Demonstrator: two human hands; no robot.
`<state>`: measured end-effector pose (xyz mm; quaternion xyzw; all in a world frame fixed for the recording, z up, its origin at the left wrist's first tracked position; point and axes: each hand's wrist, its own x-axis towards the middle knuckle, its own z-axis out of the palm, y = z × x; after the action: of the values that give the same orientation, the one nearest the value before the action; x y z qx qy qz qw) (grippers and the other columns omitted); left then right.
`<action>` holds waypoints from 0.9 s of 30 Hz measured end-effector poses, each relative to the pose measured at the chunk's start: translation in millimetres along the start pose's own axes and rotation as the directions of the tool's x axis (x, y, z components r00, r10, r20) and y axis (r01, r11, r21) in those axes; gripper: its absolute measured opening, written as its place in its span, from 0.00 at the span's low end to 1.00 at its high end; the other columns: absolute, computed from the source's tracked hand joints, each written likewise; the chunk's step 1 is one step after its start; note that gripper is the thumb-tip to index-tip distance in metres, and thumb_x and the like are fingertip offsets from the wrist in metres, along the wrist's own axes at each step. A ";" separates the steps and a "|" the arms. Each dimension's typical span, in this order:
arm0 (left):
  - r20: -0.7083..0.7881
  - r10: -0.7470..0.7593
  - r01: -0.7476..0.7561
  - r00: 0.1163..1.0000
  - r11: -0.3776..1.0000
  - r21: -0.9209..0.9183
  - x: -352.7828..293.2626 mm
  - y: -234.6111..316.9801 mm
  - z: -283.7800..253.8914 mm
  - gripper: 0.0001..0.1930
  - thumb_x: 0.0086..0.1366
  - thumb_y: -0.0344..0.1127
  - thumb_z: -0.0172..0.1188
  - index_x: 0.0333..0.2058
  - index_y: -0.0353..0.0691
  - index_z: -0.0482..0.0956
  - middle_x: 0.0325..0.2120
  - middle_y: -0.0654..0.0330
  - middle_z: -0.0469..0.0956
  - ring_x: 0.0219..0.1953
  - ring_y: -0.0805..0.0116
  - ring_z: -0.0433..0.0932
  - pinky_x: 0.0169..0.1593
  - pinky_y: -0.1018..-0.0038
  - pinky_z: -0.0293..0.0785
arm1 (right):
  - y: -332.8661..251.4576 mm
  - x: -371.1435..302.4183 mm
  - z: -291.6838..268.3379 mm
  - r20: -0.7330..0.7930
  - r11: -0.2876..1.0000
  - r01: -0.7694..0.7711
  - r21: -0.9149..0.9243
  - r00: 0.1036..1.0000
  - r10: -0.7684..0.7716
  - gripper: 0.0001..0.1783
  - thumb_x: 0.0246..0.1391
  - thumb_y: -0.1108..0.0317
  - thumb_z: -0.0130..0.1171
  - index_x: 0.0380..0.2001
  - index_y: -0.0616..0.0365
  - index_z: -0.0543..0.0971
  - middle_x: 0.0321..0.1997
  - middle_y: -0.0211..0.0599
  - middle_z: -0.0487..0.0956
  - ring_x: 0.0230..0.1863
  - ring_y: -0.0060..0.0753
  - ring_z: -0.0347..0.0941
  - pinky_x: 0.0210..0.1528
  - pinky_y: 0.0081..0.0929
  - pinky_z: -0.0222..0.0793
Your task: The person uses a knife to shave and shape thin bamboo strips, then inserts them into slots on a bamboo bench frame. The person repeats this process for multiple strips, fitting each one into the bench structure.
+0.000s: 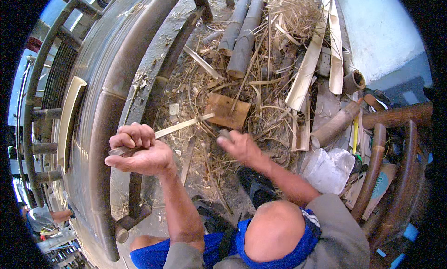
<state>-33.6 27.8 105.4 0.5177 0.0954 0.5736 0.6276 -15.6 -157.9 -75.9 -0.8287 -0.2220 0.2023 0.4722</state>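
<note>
My left hand (139, 150) is closed round one end of a narrow bamboo strip (179, 127). The strip's pale length slants up to the right, and its far end lies by the left edge of a brown wooden block (221, 108) on the ground. Close to that block's lower edge, my right hand (242, 150) is closed on a small greyish thing. Only part of this thing shows at the fingertips, so its kind is unclear. A gap separates my two hands. Curled bamboo shavings (205, 92) lie around the block.
A bamboo bench (109, 106) runs along the left, with a split bamboo piece (70, 124) on it. Ahead are dark bamboo poles (247, 40), pale split lengths (309, 59) and a shavings heap (295, 13). A clear plastic bag (328, 169) and bamboo furniture (372, 171) stand right.
</note>
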 end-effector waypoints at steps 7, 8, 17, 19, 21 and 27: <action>0.007 0.060 -0.061 0.998 0.982 0.180 -5.4 1.5 4.5 0.28 0.75 0.63 0.41 0.22 0.50 0.52 0.14 0.70 0.50 0.14 0.80 0.49 0.16 0.82 0.45 | -38.4 -6.3 20.5 -0.057 0.993 0.051 0.109 0.997 -0.045 0.24 0.61 0.45 0.58 0.39 0.58 0.75 0.28 0.59 0.80 0.32 0.66 0.79 0.33 0.55 0.74; -0.039 0.071 -0.061 0.997 0.977 0.207 -3.9 1.9 3.7 0.28 0.75 0.63 0.41 0.22 0.50 0.52 0.14 0.70 0.50 0.14 0.80 0.48 0.16 0.82 0.44 | -27.6 0.9 17.2 -0.084 0.997 -0.017 0.077 0.996 0.024 0.24 0.61 0.45 0.57 0.38 0.59 0.74 0.28 0.60 0.80 0.32 0.66 0.79 0.33 0.55 0.74; -0.051 0.043 -0.033 0.998 0.982 0.185 -1.8 1.7 -1.7 0.29 0.73 0.66 0.40 0.21 0.50 0.52 0.16 0.70 0.50 0.15 0.80 0.47 0.16 0.81 0.43 | 16.8 -4.8 21.1 -0.034 0.994 -0.100 0.049 0.994 0.102 0.27 0.62 0.46 0.57 0.34 0.66 0.76 0.27 0.63 0.79 0.32 0.66 0.78 0.36 0.52 0.72; -0.032 0.014 -0.011 0.999 0.996 0.093 0.3 -1.2 -7.8 0.31 0.71 0.70 0.38 0.21 0.49 0.54 0.16 0.70 0.50 0.16 0.79 0.48 0.17 0.81 0.43 | 29.8 3.6 17.2 -0.131 0.968 -0.250 -0.017 0.961 0.245 0.27 0.61 0.46 0.58 0.30 0.65 0.78 0.28 0.64 0.79 0.32 0.68 0.78 0.36 0.53 0.73; 0.008 -0.049 0.050 0.999 0.993 -0.109 -2.6 -10.8 -18.3 0.35 0.68 0.75 0.35 0.21 0.48 0.56 0.16 0.69 0.50 0.17 0.78 0.49 0.18 0.80 0.44 | 48.7 9.7 14.0 0.002 0.982 -0.181 0.053 0.983 0.182 0.32 0.62 0.42 0.55 0.32 0.67 0.79 0.30 0.64 0.79 0.36 0.66 0.78 0.39 0.53 0.72; -0.011 -0.827 0.813 0.562 0.555 -0.175 -66.1 -80.5 -69.8 0.26 0.72 0.58 0.50 0.29 0.40 0.76 0.34 0.51 0.81 0.38 0.57 0.77 0.42 0.62 0.77 | 90.8 9.9 1.9 -0.090 0.946 -0.295 0.134 0.947 0.308 0.31 0.65 0.41 0.51 0.30 0.64 0.74 0.15 0.37 0.71 0.17 0.34 0.73 0.24 0.38 0.69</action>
<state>-54.8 27.0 -18.1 0.3380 0.3109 0.2441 0.8541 7.5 -192.4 -157.3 -0.8334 -0.0536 0.2391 0.4954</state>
